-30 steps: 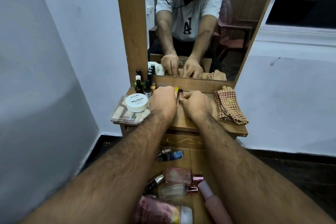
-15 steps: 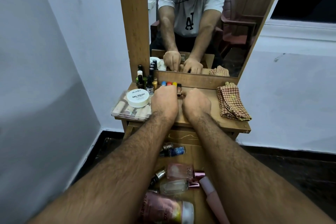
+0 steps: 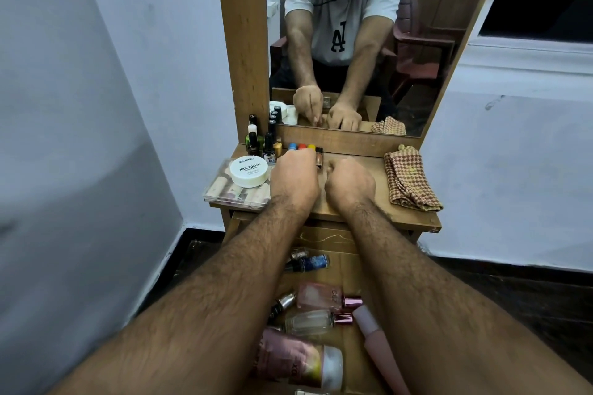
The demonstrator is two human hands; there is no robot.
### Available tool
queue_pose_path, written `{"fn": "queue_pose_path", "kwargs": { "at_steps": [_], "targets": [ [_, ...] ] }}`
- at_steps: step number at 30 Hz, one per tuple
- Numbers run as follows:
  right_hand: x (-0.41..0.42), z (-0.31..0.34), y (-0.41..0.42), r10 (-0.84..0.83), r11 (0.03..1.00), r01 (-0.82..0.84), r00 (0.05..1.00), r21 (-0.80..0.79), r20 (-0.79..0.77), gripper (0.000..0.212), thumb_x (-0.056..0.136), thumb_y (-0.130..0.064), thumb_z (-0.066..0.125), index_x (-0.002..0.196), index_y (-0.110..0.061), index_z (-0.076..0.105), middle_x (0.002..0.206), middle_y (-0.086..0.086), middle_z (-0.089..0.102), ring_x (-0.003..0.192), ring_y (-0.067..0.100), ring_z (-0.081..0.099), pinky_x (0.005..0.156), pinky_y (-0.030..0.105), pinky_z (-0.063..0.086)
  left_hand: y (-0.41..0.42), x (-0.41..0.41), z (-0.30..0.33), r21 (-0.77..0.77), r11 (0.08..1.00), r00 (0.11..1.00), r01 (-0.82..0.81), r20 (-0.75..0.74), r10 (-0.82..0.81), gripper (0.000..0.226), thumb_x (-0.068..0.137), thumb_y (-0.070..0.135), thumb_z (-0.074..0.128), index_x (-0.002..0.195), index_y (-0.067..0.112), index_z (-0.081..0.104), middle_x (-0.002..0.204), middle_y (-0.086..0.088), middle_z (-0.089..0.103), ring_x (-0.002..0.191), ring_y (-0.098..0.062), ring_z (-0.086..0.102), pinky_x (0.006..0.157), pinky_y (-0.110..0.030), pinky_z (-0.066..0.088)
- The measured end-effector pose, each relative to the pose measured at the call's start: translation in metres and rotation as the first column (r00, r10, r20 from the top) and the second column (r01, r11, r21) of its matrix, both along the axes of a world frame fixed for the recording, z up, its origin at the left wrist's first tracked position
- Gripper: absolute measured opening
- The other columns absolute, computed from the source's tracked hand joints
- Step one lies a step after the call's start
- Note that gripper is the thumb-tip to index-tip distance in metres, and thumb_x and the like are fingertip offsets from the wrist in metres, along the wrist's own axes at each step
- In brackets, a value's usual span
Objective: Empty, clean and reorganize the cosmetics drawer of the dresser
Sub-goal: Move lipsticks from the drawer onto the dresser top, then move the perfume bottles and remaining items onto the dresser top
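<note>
Pale walls close in a narrow wooden dresser top (image 3: 378, 212) below its mirror. Both hands sit side by side mid-surface. The left hand (image 3: 295, 179) has its fingers curled about a small brown nail-polish bottle (image 3: 318, 159), upright at the end of a row of coloured caps along the back edge. The right hand (image 3: 349, 184), just beside it, is fisted (whether it holds anything I cannot tell). A checked cloth (image 3: 409, 181) lies at the right edge, a white nail-polish-remover tub (image 3: 249, 171) at the left.
</note>
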State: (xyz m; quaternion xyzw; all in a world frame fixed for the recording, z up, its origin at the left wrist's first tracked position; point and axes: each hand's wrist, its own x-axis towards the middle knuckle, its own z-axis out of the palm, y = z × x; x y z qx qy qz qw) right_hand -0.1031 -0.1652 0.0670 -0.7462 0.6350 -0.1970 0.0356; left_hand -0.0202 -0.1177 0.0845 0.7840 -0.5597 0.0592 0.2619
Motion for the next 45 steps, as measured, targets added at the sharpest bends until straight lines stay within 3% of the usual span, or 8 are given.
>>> {"fn": "queue_pose_path", "kwargs": {
  "at_steps": [3, 9, 14, 19, 25, 33, 40, 45],
  "targets": [
    [-0.006, 0.000, 0.002, 0.041, 0.999, -0.042, 0.998, 0.022, 0.041, 0.020, 0.095, -0.017, 0.057, 0.111, -0.020, 0.069, 0.113, 0.004, 0.063, 0.102, 0.023, 0.060, 0.075, 0.030, 0.043, 0.011, -0.001, 0.004, -0.046, 0.994, 0.995, 0.095, -0.036, -0.096, 0.014, 0.097, 0.021, 0.055, 0.107, 0.020, 0.066, 0.100, -0.006, 0.068, 0.095, -0.026, 0.062, 0.075, -0.037, 0.049],
    [-0.022, 0.012, 0.014, 0.134, 0.971, -0.173, 0.964, 0.164, 0.228, 0.040, 0.099, -0.013, 0.049, 0.139, -0.010, 0.055, 0.142, 0.011, 0.053, 0.128, 0.027, 0.051, 0.107, 0.035, 0.040, 0.054, 0.000, 0.004, -0.086, 0.977, 0.973, 0.194, -0.108, -0.203, 0.023, 0.098, 0.023, 0.055, 0.118, 0.021, 0.067, 0.110, -0.003, 0.069, 0.099, -0.020, 0.062, 0.086, -0.037, 0.052],
    [-0.050, 0.017, 0.059, 0.203, 0.972, -0.232, 0.900, 0.030, 0.385, 0.037, 0.099, -0.012, 0.052, 0.134, -0.006, 0.059, 0.133, 0.010, 0.061, 0.123, 0.020, 0.054, 0.104, 0.025, 0.037, 0.097, -0.005, -0.008, -0.085, 0.976, 0.961, 0.199, -0.179, -0.211, 0.024, 0.097, 0.022, 0.058, 0.120, 0.022, 0.066, 0.115, 0.003, 0.068, 0.104, -0.011, 0.061, 0.094, -0.032, 0.051],
    [-0.080, -0.006, 0.120, 0.217, 0.972, -0.142, 0.853, -0.190, 0.475, 0.023, 0.095, -0.012, 0.059, 0.113, -0.008, 0.073, 0.109, 0.005, 0.072, 0.102, 0.016, 0.064, 0.094, 0.031, 0.050, 0.139, -0.006, -0.034, -0.004, 0.983, 0.955, 0.185, -0.236, -0.181, 0.022, 0.095, 0.020, 0.061, 0.116, 0.024, 0.068, 0.113, 0.005, 0.070, 0.102, -0.011, 0.063, 0.092, -0.034, 0.053],
    [-0.097, -0.033, 0.160, 0.109, 0.992, -0.121, 0.946, 0.022, 0.306, 0.022, 0.095, -0.014, 0.057, 0.109, -0.015, 0.073, 0.107, -0.002, 0.070, 0.097, 0.013, 0.062, 0.079, 0.018, 0.041, 0.161, -0.002, -0.060, 0.183, 0.969, 0.957, 0.166, -0.268, -0.113, 0.021, 0.093, 0.016, 0.061, 0.110, 0.025, 0.070, 0.106, 0.004, 0.072, 0.095, -0.013, 0.064, 0.087, -0.028, 0.051],
    [-0.090, -0.048, 0.156, 0.163, 0.958, -0.183, 0.981, 0.219, 0.108, 0.020, 0.091, -0.008, 0.053, 0.092, -0.018, 0.071, 0.095, 0.000, 0.068, 0.085, 0.019, 0.062, 0.075, 0.031, 0.053, 0.162, 0.000, -0.071, 0.306, 0.943, 0.974, 0.134, -0.218, -0.067, 0.018, 0.093, 0.017, 0.061, 0.107, 0.024, 0.071, 0.097, 0.001, 0.072, 0.075, -0.012, 0.057, 0.072, -0.026, 0.048],
    [-0.085, -0.062, 0.153, 0.166, 0.908, -0.203, 0.977, 0.367, 0.131, 0.016, 0.090, -0.009, 0.060, 0.092, -0.022, 0.069, 0.089, -0.003, 0.068, 0.084, 0.016, 0.067, 0.079, 0.040, 0.060, 0.159, -0.002, -0.077, 0.337, 0.919, 0.971, 0.207, -0.182, -0.153, 0.023, 0.095, 0.020, 0.059, 0.116, 0.025, 0.067, 0.109, 0.001, 0.070, 0.089, -0.012, 0.061, 0.082, -0.030, 0.052],
    [-0.085, -0.067, 0.151, 0.136, 0.894, -0.191, 0.978, 0.405, 0.161, 0.017, 0.090, -0.009, 0.060, 0.093, -0.023, 0.068, 0.089, -0.003, 0.068, 0.085, 0.016, 0.067, 0.079, 0.040, 0.060, 0.158, -0.005, -0.076, 0.303, 0.928, 0.970, 0.219, -0.172, -0.173, 0.024, 0.096, 0.020, 0.058, 0.117, 0.026, 0.067, 0.109, 0.004, 0.068, 0.087, -0.009, 0.058, 0.077, -0.026, 0.048]
  ]
}}
